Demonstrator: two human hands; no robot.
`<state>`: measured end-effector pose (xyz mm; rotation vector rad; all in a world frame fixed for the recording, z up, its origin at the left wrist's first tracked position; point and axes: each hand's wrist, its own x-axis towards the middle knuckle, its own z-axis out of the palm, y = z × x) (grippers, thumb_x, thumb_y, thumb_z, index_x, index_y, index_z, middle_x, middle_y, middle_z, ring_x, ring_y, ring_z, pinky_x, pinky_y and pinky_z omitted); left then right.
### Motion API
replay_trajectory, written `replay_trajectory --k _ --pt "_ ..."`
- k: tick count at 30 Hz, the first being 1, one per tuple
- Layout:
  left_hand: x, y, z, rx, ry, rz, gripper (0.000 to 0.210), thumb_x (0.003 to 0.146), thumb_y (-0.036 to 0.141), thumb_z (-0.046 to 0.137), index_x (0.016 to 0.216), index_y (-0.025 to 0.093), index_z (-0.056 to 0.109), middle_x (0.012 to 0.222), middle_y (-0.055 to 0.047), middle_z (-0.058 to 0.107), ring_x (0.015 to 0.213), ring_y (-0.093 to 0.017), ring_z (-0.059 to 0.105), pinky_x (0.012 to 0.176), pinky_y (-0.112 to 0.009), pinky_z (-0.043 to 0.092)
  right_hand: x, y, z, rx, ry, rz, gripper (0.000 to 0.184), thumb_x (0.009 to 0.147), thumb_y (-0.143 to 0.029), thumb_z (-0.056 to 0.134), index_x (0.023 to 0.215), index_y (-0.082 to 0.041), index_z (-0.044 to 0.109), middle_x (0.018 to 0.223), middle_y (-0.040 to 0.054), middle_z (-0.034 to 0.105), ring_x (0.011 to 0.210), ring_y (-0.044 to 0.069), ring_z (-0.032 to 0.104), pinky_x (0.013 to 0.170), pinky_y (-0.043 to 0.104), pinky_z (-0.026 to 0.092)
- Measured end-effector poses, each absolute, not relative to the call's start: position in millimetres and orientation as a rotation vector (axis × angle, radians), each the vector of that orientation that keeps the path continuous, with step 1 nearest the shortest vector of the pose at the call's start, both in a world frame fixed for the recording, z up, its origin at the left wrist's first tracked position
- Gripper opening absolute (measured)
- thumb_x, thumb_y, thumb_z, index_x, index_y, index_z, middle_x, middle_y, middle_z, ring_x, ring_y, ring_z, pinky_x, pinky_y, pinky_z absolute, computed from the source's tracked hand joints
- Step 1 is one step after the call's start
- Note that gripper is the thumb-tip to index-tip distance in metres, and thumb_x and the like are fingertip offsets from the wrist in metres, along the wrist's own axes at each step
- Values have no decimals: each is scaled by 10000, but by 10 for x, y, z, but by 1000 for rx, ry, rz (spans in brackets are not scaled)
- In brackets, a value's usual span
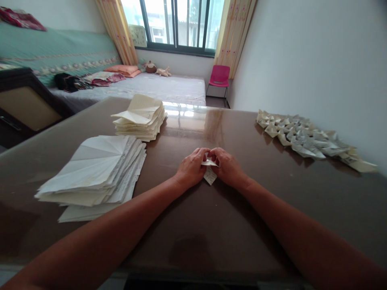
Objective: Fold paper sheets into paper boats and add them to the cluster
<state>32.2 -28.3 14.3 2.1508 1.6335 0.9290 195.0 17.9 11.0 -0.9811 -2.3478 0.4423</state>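
At the middle of the table, a small piece of folded paper (210,175) is held between both hands, its pointed end facing me. My left hand (192,167) grips its left side with bent fingers. On the right side, my right hand (226,167) pinches the same paper, thumb and fingers curled round the edge. A raised fold shows between the fingertips; the far part of the paper is partly hidden by the fingers. Both hands rest close to the glossy brown table (229,241).
Left of my hands lies a large stack of creased white paper (90,169), with a cream paper stack (140,117) behind it. Rows of folded paper boats (296,135) stand at the far right near the wall. Beyond the table are a bed (181,88) and a pink chair (219,76).
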Motion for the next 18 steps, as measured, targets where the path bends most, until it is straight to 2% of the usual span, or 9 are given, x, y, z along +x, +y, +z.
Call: replay_trajectory --k 3,9,15,18 --pt "297 -284 139 2138 1691 891 365 727 110 511 1071 233 502 921 -2 576 786 -158 556 707 -277 447 1977 193 105 -1021 -2373 442 292 692 -80 528 952 -213 517 851 6 581 703 141 525 648 254 394" --pt "173 -347 162 2264 1639 801 179 714 116 501 860 218 519 876 -7 550 805 -166 532 707 -279 435 2058 234 142 -1031 -2454 435 228 710 -133 575 908 -223 507 839 -9 595 722 138 535 612 233 360" --pt "93 -411 250 2471 1547 640 205 763 105 468 891 221 579 927 -33 575 915 -194 524 805 -304 453 2177 326 221 -828 -2581 522 249 710 -122 593 939 -220 571 922 -2 593 725 115 542 656 228 402" --pt "69 -419 290 2556 1525 528 192 818 124 447 879 211 608 926 -43 595 909 -194 525 811 -303 458 2253 371 285 -705 -2646 623 239 723 -110 584 928 -224 633 990 14 595 733 109 550 696 236 437"
